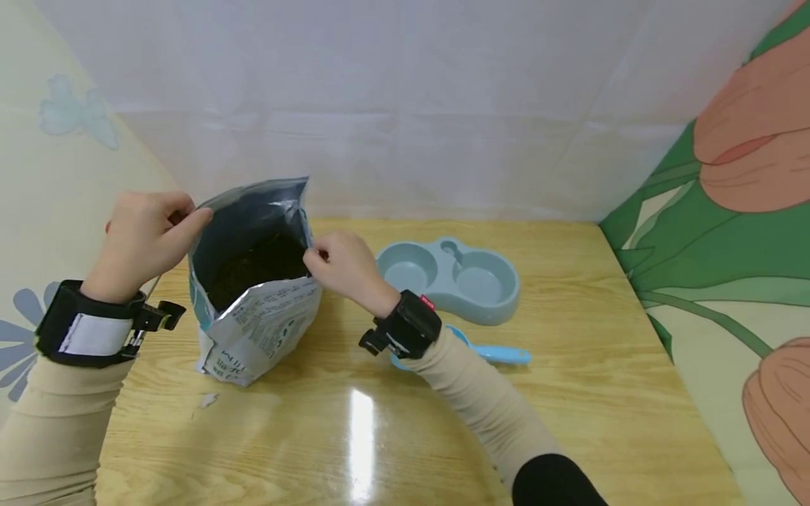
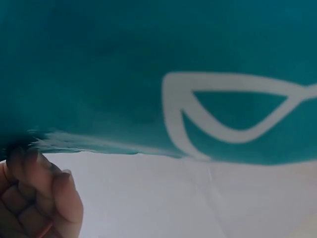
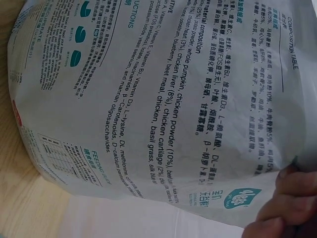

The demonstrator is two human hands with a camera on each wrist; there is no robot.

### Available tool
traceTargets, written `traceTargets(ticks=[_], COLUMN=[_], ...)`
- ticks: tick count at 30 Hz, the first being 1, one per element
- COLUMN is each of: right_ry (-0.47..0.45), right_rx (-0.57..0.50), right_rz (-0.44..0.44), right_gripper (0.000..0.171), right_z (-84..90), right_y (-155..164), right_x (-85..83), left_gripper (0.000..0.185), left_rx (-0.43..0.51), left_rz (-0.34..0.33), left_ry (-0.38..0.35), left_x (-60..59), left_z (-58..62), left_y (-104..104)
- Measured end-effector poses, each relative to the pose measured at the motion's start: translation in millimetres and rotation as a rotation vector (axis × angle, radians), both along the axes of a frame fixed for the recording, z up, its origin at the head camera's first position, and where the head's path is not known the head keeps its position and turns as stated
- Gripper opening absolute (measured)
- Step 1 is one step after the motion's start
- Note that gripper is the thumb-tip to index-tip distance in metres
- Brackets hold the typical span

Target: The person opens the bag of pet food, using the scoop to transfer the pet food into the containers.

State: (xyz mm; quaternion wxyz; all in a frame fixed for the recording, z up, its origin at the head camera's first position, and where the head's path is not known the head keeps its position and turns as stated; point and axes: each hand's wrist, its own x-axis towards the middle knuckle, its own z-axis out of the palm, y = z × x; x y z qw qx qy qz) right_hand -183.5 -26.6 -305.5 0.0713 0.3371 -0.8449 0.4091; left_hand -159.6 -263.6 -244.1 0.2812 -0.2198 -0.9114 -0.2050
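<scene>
A: Bag (image 1: pixel 256 281) upright on table (image 1: pixel 569 393), head view: left hand (image 1: pixel 142 239) and right hand (image 1: pixel 342 263) pinch opposite rims, mouth open.
B: Left wrist?
A: Fingers (image 2: pixel 59 198) curled at teal edge.
B: Right wrist?
A: Fingers (image 3: pixel 292 193) grip printed side. Best pull evenly, keep bag standing.

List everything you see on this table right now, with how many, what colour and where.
pet food bag: one, silver-grey with teal print, standing open at the table's left, dark contents inside
double pet bowl: one, pale blue-green, right of the bag, towards the back
scoop: one, light blue, in front of the bowl, partly behind the right forearm
table: one, light wood, glossy
left hand: one, pinches the bag's left rim
right hand: one, pinches the bag's right rim
</scene>
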Motion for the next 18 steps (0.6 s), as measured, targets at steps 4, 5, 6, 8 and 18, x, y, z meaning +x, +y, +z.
traceTargets(ticks=[4,5,6,8,18], right_ry=[-0.012,-0.015,-0.018,-0.021,0.021], right_rx=[-0.027,-0.032,-0.035,-0.036,-0.064], right_rz=[-0.010,-0.016,-0.020,-0.041,-0.076], right_gripper=[0.039,0.038,0.038,0.038,0.038], right_z=[-4.2,-5.2,-6.6,-9.3,-25.3], right_y=[4.6,5.9,7.1,9.6,17.2], right_x=[2.4,3.0,3.7,4.9,7.1], left_gripper=[0.024,0.025,0.025,0.026,0.028], left_rx=[0.020,0.028,0.033,0.042,0.062], left_rz=[-0.036,-0.043,-0.052,-0.069,-0.121], left_ry=[0.001,-0.008,-0.014,-0.027,-0.067], left_x=[-0.2,-0.1,-0.1,0.0,3.2], left_z=[-2.8,-3.2,-3.6,-4.0,-7.5], left_y=[5.0,6.3,7.8,10.8,20.9])
